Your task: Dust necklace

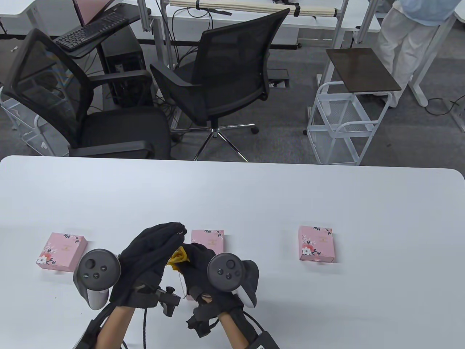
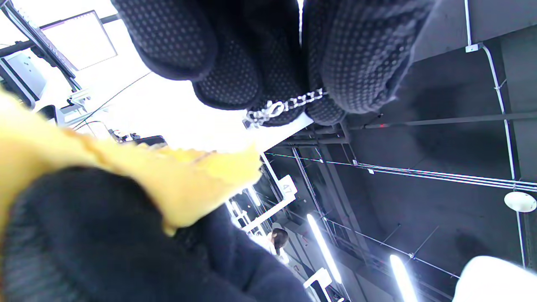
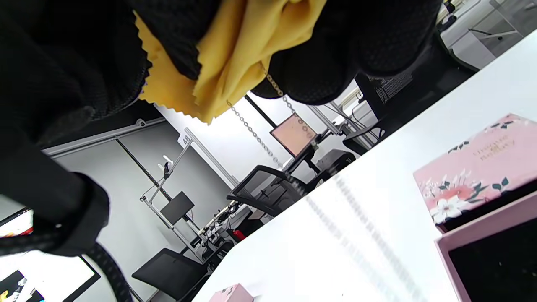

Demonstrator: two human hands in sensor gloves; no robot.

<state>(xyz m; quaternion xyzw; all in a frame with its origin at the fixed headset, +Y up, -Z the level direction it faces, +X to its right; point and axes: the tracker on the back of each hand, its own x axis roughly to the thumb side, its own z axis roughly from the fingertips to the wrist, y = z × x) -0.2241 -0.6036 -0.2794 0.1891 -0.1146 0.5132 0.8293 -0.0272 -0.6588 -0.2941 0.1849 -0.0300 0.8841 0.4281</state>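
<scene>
Above the table point(image 1: 327, 196), her left hand point(image 1: 145, 254) pinches the necklace point(image 2: 285, 105) taut so the right hand point(image 1: 198, 265), gripping the yellow cloth point(image 1: 178, 256), can rub along its chain.

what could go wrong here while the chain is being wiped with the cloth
1. The left hand pinches the necklace only at its fingers; a hard tug from the cloth could pull it free.
2. The yellow cloth is bunched in the right hand, and its zigzag edge might snag the thin links.
3. The loose chain hangs toward the table beside the open pink box and could catch on it.
</scene>
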